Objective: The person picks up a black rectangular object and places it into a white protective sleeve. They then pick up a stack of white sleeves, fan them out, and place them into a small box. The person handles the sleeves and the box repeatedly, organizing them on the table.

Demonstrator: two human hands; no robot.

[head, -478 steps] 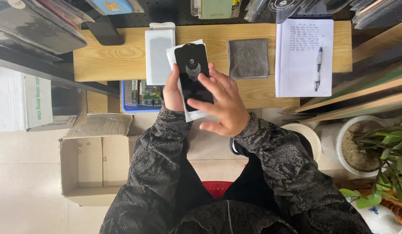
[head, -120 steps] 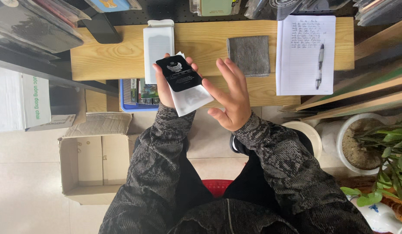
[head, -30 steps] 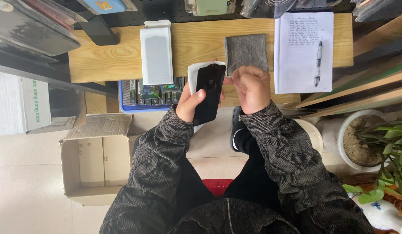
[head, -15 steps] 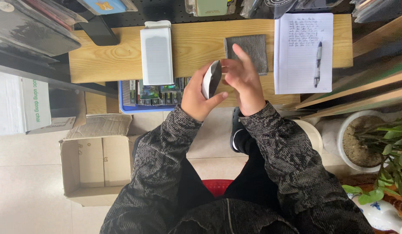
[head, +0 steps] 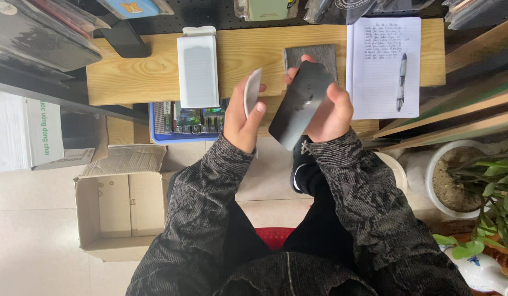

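Splitting apart since a moment ago, the dark phone now sits gripped in the right hand, the white sleeve pinched in the left hand, both held above the wooden surface, near the grey cloth.

I count two bare hands, my left hand and my right hand. There is one dark flat phone-shaped slab and one thin white sleeve. On the single light wooden shelf I count one white rectangular box, one grey square cloth, and one handwritten white sheet with one pen. Below, I see one open brown cardboard carton, one blue tray, and two white plant pots.
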